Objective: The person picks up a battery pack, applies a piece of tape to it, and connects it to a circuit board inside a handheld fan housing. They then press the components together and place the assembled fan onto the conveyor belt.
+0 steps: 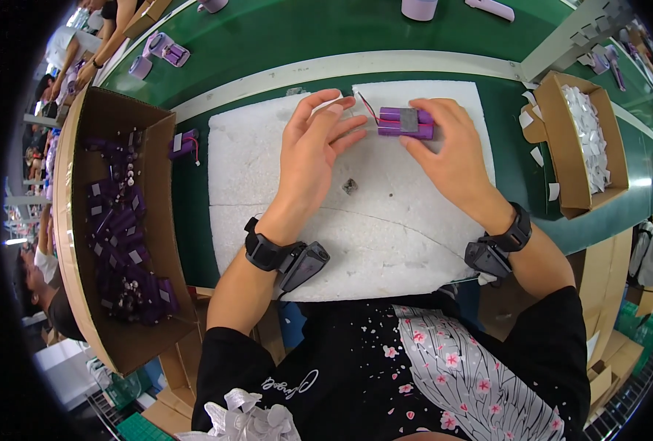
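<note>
My right hand (455,151) grips a purple battery pack (389,130) made of cylindrical cells, thumb on the near side and fingers on the far side. A grey square pad (408,120) lies across the top of the pack. From its left end, thin red and black wires (369,108) bend up and away. Just left of those wires, my left hand (313,151) is open, its fingers spread and pointing at the pack. Nothing can be made out in its grasp. Both hands are over a white foam board (282,220).
A cardboard box (168,162) of purple battery packs stands at left, with another wired pack (183,145) beside it. To the right, a smaller cardboard box (611,140) holds white slips. Purple device parts (166,50) sit on the green conveyor (304,33) beyond a pale rail (289,76). Other people work at far left.
</note>
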Demonstrator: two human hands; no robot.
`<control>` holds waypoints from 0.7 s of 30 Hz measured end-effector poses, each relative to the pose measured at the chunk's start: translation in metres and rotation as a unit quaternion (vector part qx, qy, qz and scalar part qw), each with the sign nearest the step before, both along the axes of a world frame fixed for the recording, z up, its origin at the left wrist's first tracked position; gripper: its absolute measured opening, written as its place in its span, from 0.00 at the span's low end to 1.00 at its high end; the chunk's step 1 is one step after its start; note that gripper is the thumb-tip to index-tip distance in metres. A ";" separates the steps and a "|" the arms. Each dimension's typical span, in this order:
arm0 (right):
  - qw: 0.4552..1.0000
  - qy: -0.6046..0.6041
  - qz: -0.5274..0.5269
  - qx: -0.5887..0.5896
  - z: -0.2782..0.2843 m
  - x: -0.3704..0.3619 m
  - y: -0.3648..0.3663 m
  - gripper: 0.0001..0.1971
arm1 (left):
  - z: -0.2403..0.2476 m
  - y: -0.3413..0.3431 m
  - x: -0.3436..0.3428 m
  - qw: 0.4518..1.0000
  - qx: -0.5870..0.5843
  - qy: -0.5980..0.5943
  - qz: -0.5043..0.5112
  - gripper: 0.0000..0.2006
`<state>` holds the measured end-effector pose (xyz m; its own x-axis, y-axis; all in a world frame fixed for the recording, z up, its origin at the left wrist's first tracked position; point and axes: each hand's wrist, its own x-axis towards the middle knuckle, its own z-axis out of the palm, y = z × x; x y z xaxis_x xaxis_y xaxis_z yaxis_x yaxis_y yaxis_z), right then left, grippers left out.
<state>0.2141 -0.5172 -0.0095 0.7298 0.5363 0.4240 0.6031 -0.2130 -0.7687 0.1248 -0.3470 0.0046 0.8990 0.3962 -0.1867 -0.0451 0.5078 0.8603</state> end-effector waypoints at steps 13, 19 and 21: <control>0.999 0.044 0.005 0.015 0.008 -0.002 -0.002 0.18 | 0.003 0.004 -0.001 0.983 -0.178 0.034 -0.031 0.21; 0.997 -0.028 0.068 0.010 0.005 -0.002 0.000 0.20 | 0.005 -0.005 0.003 0.943 -0.308 0.077 -0.099 0.30; 0.996 -0.035 0.080 -0.012 0.004 -0.002 0.001 0.20 | 0.006 -0.008 0.003 0.934 -0.322 0.092 -0.125 0.32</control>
